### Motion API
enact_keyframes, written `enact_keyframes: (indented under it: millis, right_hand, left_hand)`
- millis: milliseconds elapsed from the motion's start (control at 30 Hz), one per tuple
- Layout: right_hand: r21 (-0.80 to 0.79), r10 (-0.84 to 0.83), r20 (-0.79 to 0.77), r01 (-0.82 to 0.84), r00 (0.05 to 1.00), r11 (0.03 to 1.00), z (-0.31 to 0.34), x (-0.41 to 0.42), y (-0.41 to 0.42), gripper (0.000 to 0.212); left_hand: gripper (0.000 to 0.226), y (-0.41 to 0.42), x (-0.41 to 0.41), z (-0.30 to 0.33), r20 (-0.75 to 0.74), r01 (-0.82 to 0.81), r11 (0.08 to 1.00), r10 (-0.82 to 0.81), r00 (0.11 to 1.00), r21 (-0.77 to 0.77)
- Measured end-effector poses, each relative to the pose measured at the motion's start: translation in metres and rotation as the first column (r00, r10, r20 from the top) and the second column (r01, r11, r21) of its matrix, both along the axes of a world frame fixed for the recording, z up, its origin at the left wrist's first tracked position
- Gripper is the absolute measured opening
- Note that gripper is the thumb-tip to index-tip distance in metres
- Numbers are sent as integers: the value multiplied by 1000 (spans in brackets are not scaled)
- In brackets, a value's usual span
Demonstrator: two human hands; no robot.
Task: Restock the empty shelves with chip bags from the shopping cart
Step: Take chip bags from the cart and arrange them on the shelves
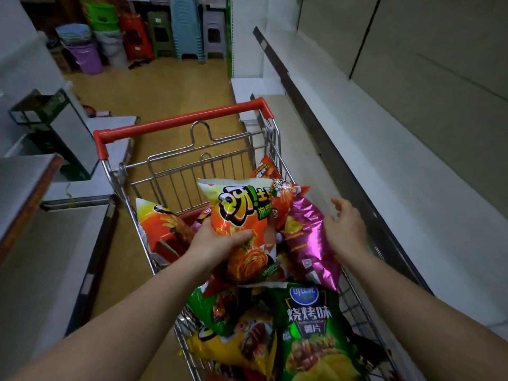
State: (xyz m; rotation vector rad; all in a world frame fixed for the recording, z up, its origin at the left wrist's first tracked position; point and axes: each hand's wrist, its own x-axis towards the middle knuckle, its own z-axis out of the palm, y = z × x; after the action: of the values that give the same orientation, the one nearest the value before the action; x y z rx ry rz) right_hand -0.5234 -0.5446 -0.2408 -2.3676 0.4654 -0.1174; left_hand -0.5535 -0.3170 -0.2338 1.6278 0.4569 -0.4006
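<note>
the left hand [220,240] is gripping an orange chip bag [242,224] by its middle, fingers curled round the crinkled foil, and holding it up over the pile in the shopping cart [192,166]. the right hand [345,226] is hovering with fingers spread and relaxed, holding nothing, just beside a shiny purple bag [313,243] that is leaning against the cart's right side. more bags are lying in the cart: a green one [310,325] nearest the camera, a yellow one [233,347] beside it, and a red and yellow one [162,226] propped on the left. the empty shelf [398,166] is running along the right of the cart, near the right hand.

to do this step well, the person is probably best off keeping the grip light (these bags are air-filled and crush easily), lifting the orange bag clear of the others so none are dragged out with it, then carrying it across to the shelf and standing it with the printed face outward. the right hand looks placed to take the purple bag, so 2 bags could go over in 1 trip.
</note>
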Motion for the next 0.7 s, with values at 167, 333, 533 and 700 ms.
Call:
enact_keyframes:
  millis: [167, 333, 533, 700]
  right_hand:
    - [115, 57, -184, -37, 981, 993, -28, -10, -7, 66]
    - [143, 173, -254, -140, 952, 980, -40, -19, -7, 73]
    - [-96, 209, -252, -240, 945, 966, -42, -14, 1, 60]
    - [-87, 247, -219, -271, 944, 959, -48, -18, 9, 63]
  left_hand:
    - [82, -26, -4, -23, -32, 38, 997, -35, 999, 70]
    - [84, -31, -3, -32, -43, 38, 991, -33, 999, 127]
    - [85, -19, -6, -32, -33, -14, 979, 21, 999, 205]
    - [91, -4, -10, -32, -24, -37, 958, 46, 999, 283]
